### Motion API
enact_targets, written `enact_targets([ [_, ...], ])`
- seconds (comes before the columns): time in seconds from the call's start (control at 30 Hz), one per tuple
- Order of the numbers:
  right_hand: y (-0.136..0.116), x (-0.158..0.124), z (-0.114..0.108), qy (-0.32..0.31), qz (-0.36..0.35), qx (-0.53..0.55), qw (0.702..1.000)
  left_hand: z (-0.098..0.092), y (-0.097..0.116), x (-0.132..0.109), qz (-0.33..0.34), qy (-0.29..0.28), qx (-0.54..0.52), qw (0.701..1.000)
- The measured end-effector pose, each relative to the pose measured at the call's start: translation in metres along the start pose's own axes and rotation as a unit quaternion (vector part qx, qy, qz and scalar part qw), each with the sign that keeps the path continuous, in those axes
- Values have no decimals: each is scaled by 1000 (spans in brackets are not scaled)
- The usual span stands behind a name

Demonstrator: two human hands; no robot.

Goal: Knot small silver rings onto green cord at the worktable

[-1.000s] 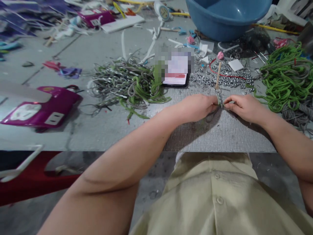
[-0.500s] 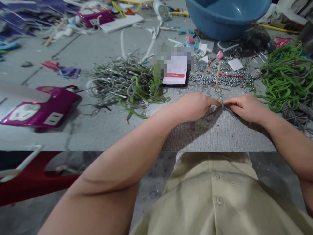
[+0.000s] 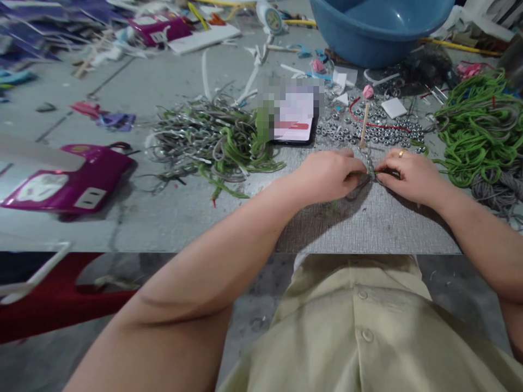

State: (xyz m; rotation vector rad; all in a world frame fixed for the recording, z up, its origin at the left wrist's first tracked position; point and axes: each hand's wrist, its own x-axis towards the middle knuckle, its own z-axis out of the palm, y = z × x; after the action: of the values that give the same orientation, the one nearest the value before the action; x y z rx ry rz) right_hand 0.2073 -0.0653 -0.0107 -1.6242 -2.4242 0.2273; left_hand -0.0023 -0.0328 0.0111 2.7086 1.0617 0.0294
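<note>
A strand of grey cord with small silver ring-shaped pieces (image 3: 370,162) runs down from a short wooden stick (image 3: 364,126) on the table. My left hand (image 3: 333,173) pinches cord just left of this strand. To its right, my right hand (image 3: 406,173), with a ring on one finger, has its fingertips closed on cord as well. A bit of green shows between the two sets of fingertips. The cord ends inside the fingers are mostly hidden. Beyond the hands lie many loose silver ring-shaped pieces (image 3: 339,129) and a red cord (image 3: 384,126).
Left of the phone (image 3: 295,117) is a heap of finished-looking silver and green strands (image 3: 220,139). Green cords (image 3: 482,130) pile up at the right. A blue basin (image 3: 379,32) stands at the back, and a purple device (image 3: 77,179) lies on the left.
My hands remain at the strand, but their fingers have bent and turned. The right hand has risen slightly, bringing its ring into view. Green cord now shows between the fingertips.
</note>
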Motion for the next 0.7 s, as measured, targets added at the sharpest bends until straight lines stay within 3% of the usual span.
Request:
enact_targets([
  [0.07,3,1,3,15,-21,-10,1000,4,-1,0,-1,37,-11,999],
  [0.17,4,2,5,24,-38,-19,999,7,1,1,-17,49,-25,998],
  [0.7,0,2,4,-25,-38,-15,999,9,10,9,-47,-40,2,998],
])
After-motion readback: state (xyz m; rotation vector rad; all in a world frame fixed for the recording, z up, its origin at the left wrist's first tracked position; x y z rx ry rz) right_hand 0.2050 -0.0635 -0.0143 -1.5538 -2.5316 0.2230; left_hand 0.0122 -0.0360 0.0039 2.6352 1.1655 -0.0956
